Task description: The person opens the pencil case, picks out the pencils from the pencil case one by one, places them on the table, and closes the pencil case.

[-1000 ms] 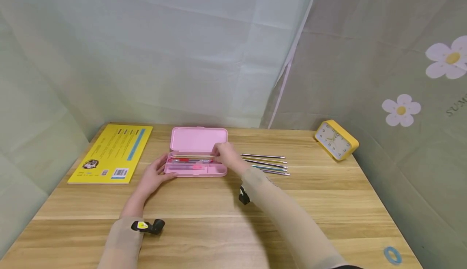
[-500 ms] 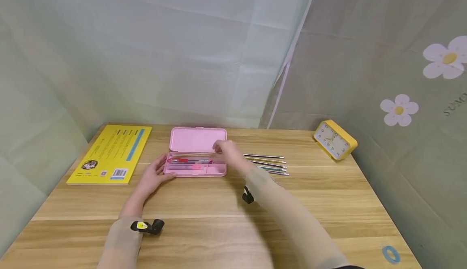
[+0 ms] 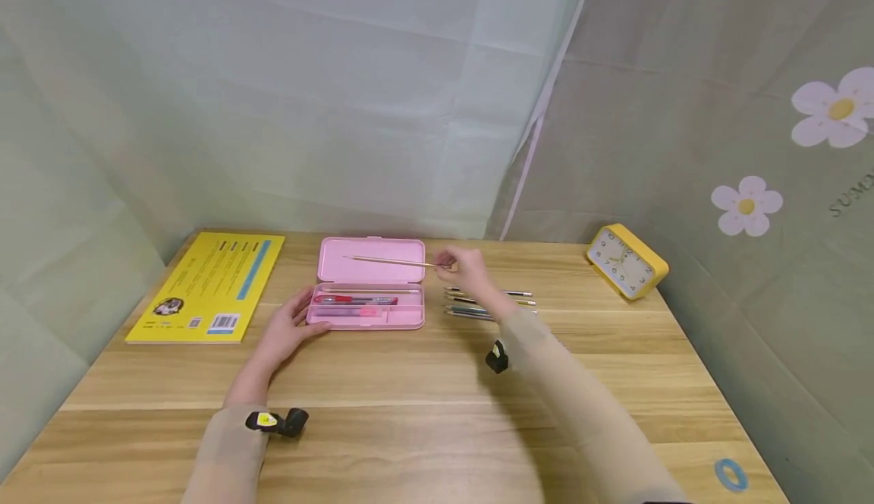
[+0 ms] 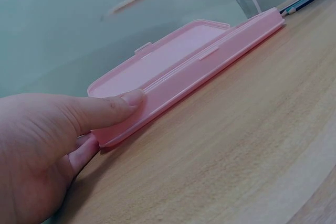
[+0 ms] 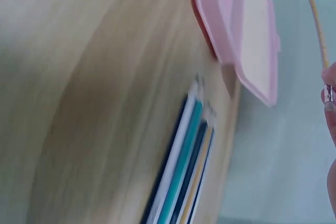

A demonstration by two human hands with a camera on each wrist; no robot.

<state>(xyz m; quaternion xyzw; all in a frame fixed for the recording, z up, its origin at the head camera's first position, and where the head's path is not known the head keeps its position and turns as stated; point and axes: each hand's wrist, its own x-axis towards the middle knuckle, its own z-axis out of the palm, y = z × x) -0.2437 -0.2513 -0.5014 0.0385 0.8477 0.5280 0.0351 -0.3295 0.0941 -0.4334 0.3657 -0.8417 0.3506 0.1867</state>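
A pink pencil case (image 3: pixel 406 319) lies with its lid (image 3: pixel 372 250) raised at the back. My left hand (image 3: pixel 285 333) grips its left end, thumb along the front wall in the left wrist view. Inside are a pencil (image 3: pixel 372 291) at the back, a red-capped pen (image 3: pixel 355 300) and a clear, pink-ended slim item (image 3: pixel 348 312). My right hand (image 3: pixel 467 270) pinches a gold pencil (image 3: pixel 389 261) near its right end, raised over the case with its point leftward. The right wrist view shows the pencil (image 5: pixel 316 22) and only a part of the fingers.
Several pencils (image 5: pixel 181 156) lie side by side right of the case, partly under my right forearm. A yellow book (image 3: pixel 205 291) lies at left. A yellow clock (image 3: pixel 628 261) stands at back right; a blue ring (image 3: pixel 731 475) is at front right. Curtains (image 3: pixel 307 109) hang behind.
My right hand has moved from the case up and to the right, lifting the gold pencil out of it. My left hand has stayed on the case.
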